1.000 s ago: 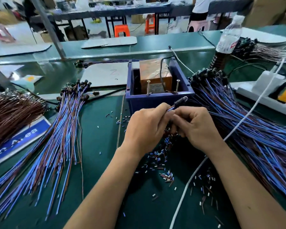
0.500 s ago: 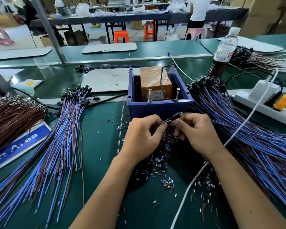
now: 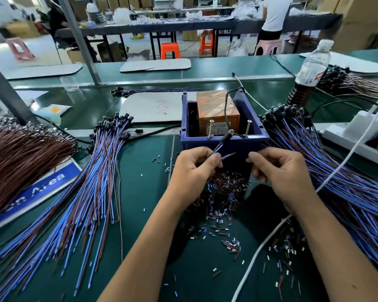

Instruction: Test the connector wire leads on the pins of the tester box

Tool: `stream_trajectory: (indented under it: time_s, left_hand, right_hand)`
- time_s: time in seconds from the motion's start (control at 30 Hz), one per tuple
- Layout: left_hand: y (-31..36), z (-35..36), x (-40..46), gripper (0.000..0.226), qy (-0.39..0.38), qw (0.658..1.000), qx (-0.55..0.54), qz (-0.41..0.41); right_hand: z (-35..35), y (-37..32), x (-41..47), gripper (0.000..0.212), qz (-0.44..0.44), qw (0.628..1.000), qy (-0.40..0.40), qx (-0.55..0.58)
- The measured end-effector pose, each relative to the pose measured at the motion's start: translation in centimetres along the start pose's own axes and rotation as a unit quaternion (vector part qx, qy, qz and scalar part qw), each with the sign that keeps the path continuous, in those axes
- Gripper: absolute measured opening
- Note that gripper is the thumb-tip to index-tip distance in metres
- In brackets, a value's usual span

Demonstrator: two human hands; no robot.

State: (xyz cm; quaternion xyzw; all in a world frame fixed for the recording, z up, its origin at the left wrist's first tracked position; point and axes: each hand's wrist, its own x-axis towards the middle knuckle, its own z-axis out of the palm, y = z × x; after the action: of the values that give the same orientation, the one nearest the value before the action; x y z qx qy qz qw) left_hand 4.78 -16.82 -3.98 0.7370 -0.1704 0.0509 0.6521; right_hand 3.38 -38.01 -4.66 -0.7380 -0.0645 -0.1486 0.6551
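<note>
A strip of bare green mat (image 3: 144,192) is left open between the left wire bundle (image 3: 90,192) and the cut-insulation scraps (image 3: 223,192). The far side is blocked by the blue tester box (image 3: 225,142); the right is hemmed by another bundle (image 3: 340,175) and a white cable (image 3: 314,190).

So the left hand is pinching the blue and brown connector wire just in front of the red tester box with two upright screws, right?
Not quite: the head view shows the tester box is blue plastic, not red. The left hand does pinch the blue and brown connector wire in front of it, below the two upright screws.
</note>
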Motion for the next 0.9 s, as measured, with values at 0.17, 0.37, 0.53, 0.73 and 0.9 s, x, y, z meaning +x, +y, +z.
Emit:
stream_trajectory:
  time_s: [0.17, 0.37, 0.53, 0.73, 0.9]
  left_hand:
    - [-0.2, 0.8, -0.2, 0.026, 0.021, 1.0, -0.016, 0.003]
    - [-0.3, 2.0, -0.8, 0.022, 0.043, 0.999, 0.018, 0.025]
    - [-0.4, 2.6, -1.0, 0.022, 0.056, 0.997, 0.036, 0.049]
    - [0.0, 2.7, -1.3, 0.021, 0.096, 0.988, 0.058, 0.108]
    - [0.4, 2.3, -1.4, 0.018, 0.258, 0.937, 0.099, 0.212]
  right_hand:
    - [1.2, 0.0, -0.4, 0.008, -0.003, 0.998, -0.029, -0.052]
    - [2.6, -1.0, -0.8, 0.013, 0.041, 0.996, -0.012, 0.082]
    - [3.5, -1.0, -1.1, 0.014, 0.064, 0.987, -0.008, 0.148]
    - [3.7, -1.3, -1.2, 0.016, 0.07, 0.978, 0.01, 0.197]
    - [3.3, -1.6, -1.0, 0.012, -0.005, 0.979, 0.016, 0.204]
